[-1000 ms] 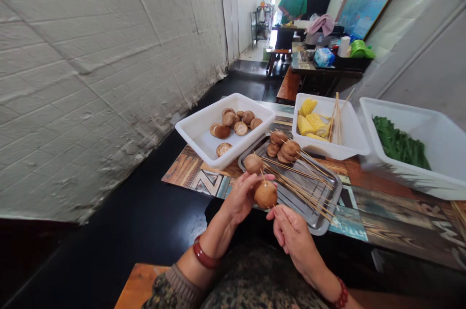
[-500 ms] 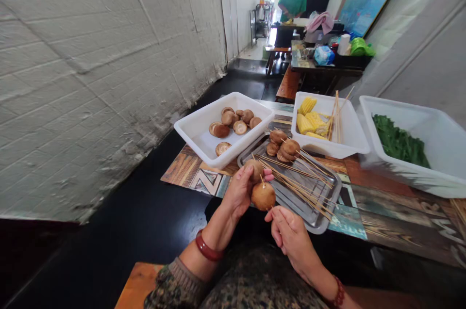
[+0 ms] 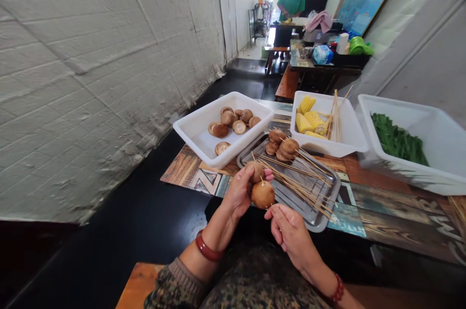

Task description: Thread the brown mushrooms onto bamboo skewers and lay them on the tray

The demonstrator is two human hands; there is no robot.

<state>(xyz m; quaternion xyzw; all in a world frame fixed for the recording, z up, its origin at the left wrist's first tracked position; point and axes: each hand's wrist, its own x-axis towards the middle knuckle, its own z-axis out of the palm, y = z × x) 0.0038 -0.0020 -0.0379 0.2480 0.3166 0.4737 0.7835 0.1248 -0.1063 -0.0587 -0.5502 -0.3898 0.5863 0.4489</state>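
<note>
Mushrooms [image 3: 227,118], brown and round-capped, are the food being worked on, over a long table [image 3: 382,202] printed with weathered planks and lettering. Biggest on it is a deep white plastic tub [image 3: 442,146] of dark green leaves [image 3: 398,139], at the right. A shallower white rectangular tub [image 3: 198,127] at the left holds the loose mushrooms; a white squarish tub [image 3: 351,129] between them holds yellow corn pieces [image 3: 306,105] and upright sticks. Nearest the person, a silver metal tray [image 3: 292,201] carries skewered mushrooms piled at its far end and thin bamboo skewers [image 3: 302,185] beside them.

Both hands work just above the tray's near edge, apart from each other. The left hand [image 3: 238,190] is curled round the farther brown cap [image 3: 255,172]; the right hand [image 3: 289,229] pinches a thin stick [image 3: 272,205] below the nearer tan-brown cap [image 3: 262,195], where a pale tip pokes out on top. Threading seems to be in hand. Whether the stick enters the farther cap cannot be told; seating it would call for steady left fingers and a straight push from the right.
</note>
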